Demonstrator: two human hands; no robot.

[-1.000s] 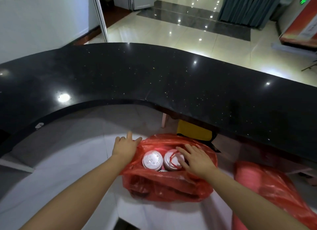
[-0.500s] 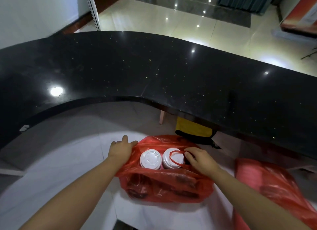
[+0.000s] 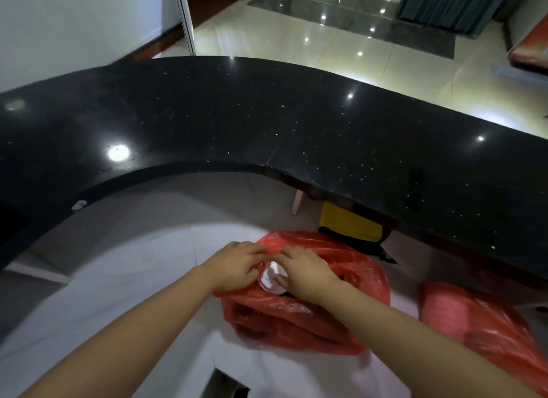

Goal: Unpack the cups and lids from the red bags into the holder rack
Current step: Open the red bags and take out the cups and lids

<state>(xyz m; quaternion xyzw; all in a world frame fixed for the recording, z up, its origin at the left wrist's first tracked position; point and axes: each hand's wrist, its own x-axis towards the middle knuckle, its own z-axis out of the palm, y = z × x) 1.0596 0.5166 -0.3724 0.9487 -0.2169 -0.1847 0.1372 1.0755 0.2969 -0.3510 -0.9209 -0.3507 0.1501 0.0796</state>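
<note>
A red plastic bag (image 3: 296,323) stands on the white lower desk (image 3: 133,279) in front of me. In its open mouth one white lid (image 3: 270,278) of a cup shows between my hands; the other cups are hidden under them. My left hand (image 3: 234,267) grips the bag's left rim right beside that lid. My right hand (image 3: 305,274) lies over the bag's mouth, thumb and fingers closed on the white lid. A second red bag (image 3: 489,335), holding a pink stack, lies at the right. No holder rack is in view.
A curved black stone counter (image 3: 267,124) rises behind the desk and overhangs it. Something yellow and black (image 3: 350,224) sits under the counter just behind the bag. Beyond the counter lies a glossy tiled floor.
My left hand has slid right from the bag's rim toward the cups. My right hand has moved left onto the lid. Two lids showed before; one shows now.
</note>
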